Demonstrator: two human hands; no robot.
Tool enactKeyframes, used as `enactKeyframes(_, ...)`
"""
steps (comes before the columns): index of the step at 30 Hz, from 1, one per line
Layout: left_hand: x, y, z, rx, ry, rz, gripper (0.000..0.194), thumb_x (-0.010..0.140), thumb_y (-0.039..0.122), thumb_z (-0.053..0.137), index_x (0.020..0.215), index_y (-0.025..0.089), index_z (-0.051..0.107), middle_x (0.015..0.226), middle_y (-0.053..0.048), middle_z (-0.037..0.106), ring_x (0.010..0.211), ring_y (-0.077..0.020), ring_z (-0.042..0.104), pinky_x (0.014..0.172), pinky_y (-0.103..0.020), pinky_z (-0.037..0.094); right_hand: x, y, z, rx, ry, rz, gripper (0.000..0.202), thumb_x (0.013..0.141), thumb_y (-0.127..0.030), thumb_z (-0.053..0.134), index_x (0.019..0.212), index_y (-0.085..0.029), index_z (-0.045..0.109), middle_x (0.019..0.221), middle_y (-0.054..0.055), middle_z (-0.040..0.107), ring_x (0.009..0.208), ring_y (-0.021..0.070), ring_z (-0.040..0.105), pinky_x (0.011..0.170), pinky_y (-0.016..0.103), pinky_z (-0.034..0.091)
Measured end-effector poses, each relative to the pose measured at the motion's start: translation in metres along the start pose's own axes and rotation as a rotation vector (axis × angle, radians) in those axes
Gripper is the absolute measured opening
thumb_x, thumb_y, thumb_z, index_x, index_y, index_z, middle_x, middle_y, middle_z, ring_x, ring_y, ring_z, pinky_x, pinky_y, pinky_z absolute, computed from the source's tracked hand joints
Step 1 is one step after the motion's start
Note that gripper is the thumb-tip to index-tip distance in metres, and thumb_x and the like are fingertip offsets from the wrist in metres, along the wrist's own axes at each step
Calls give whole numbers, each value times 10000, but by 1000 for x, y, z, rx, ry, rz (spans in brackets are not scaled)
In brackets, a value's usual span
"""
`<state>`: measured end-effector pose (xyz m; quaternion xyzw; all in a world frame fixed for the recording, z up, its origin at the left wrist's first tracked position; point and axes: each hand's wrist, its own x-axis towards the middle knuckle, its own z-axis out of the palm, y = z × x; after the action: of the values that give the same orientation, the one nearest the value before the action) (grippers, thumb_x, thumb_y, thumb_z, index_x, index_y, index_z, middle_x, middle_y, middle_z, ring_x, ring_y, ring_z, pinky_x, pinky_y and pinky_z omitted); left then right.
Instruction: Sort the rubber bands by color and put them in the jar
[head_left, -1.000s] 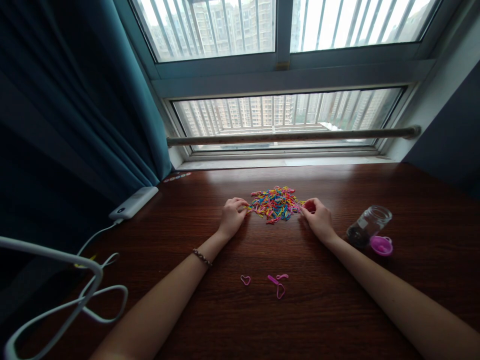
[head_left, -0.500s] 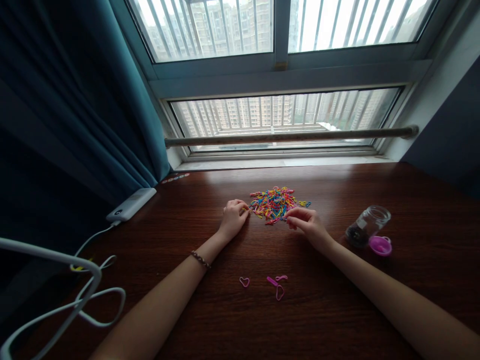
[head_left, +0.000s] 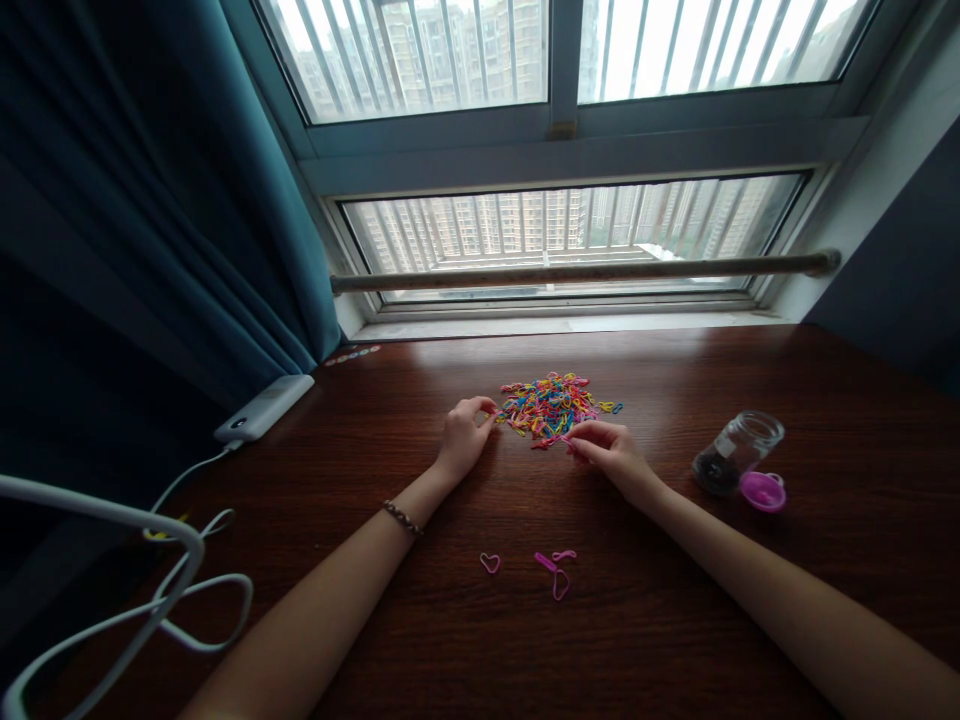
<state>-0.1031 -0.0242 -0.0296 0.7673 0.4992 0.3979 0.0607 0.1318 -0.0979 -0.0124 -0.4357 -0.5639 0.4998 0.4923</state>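
Note:
A heap of small coloured loops [head_left: 547, 405], like rubber bands or plastic links in pink, yellow, blue and orange, lies on the dark wooden table [head_left: 420, 650]. At its left edge rests my left hand [head_left: 465, 435], fingers curled and thumb close to the fingertips; whatever is between them is too small to tell. My right hand [head_left: 611, 455] is at the near right edge, thumb and forefinger pinched on a pink loop that touches the heap. Closer to me lie a pink heart-shaped loop [head_left: 490, 563] and a small group of pink loops [head_left: 560, 584].
To the right, a clear glass jar [head_left: 731, 450] with dark contents leans on its side by a magenta lid [head_left: 763, 491]. A white power bank [head_left: 264, 408] with a white cable [head_left: 187, 545] is at left, near the blue curtain [head_left: 292, 280].
My right hand has shifted slightly left, and its thumb and forefinger have closed on a pink loop. My left hand has stayed nearly still beside the heap.

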Motion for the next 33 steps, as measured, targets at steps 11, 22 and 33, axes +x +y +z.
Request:
enactKeyframes(11, 1, 3, -2, -42, -28, 27, 109, 769, 240, 549, 781, 191, 646, 784, -28, 639, 783, -176, 572, 740, -303, 446, -19, -19, 12, -177, -770, 62, 265, 645, -372, 654, 735, -125, 676, 671, 26, 634, 588, 113, 545, 528, 206, 411)
enactKeyframes(22, -9, 36, -11, -182, -152, 360, 148, 791, 298, 541, 789, 203, 653, 764, -51, 650, 735, -151, 577, 728, -301, 468, 12, 10, -21, -555, 308, -175, 254, 737, -392, 520, 733, -182, 663, 682, 43, 657, 546, 145, 535, 556, 267, 416)
enactKeyframes(33, -48, 91, -12, -305, -444, 869, 202, 808, 281, 490, 921, 163, 609, 689, -68, 659, 650, -149, 597, 627, -274, 475, 16, 16, -29, -570, 411, -115, 267, 727, -382, 505, 772, -167, 656, 762, 61, 673, 628, 172, 584, 618, 287, 439)
